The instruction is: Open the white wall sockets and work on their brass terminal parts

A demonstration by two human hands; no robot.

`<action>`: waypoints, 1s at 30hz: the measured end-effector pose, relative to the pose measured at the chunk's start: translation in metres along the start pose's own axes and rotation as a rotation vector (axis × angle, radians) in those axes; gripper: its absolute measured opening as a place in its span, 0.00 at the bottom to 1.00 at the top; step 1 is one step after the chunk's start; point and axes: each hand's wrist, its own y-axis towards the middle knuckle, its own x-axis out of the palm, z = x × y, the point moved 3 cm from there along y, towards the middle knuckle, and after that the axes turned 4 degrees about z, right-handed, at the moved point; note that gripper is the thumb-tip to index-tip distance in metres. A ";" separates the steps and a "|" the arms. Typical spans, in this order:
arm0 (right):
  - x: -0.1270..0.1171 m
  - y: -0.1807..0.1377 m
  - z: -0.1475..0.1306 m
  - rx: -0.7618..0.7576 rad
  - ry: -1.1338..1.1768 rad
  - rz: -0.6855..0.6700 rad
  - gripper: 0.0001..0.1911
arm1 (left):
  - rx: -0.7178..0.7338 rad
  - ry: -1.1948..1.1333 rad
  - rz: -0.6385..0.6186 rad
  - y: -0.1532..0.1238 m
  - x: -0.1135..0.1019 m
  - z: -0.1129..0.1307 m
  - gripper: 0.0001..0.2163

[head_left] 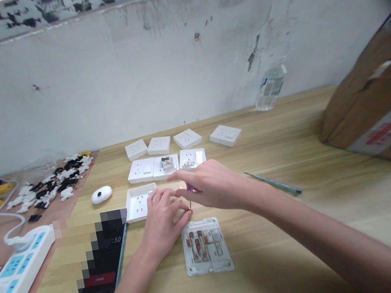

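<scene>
Mid-frame: right hand (211, 184) pinched a purple-handled small screwdriver (190, 194), tip down. Left hand (163, 220) rested half-curled beside the tip; its grip held something too small to make out. Open white socket module with copper contacts (206, 245) lay on the wooden bench (289, 231) just below. Looked like the disassembly step; next move needs a steady tip. White empty socket cover shell (138, 203) sat left of the hands.

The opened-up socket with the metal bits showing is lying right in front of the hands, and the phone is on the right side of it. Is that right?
Not quite. The head view shows the phone on the left of the opened socket, not the right. The socket does lie just in front of both hands.
</scene>
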 end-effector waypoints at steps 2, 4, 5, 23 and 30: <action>0.001 0.000 0.001 0.004 0.012 0.005 0.17 | 0.005 0.001 -0.001 0.000 0.000 0.000 0.03; 0.002 0.001 0.001 0.009 0.021 0.008 0.17 | 0.010 0.003 -0.009 0.001 0.001 -0.001 0.02; 0.002 0.001 0.001 0.011 0.026 0.010 0.18 | 0.011 0.005 -0.014 0.001 0.002 0.000 0.02; 0.028 -0.097 0.054 0.251 -0.007 0.162 0.11 | -0.134 -0.220 0.151 0.001 -0.029 -0.014 0.03; 0.035 -0.086 0.047 0.106 -0.237 -0.022 0.11 | -0.344 -0.486 0.148 0.003 -0.033 -0.017 0.04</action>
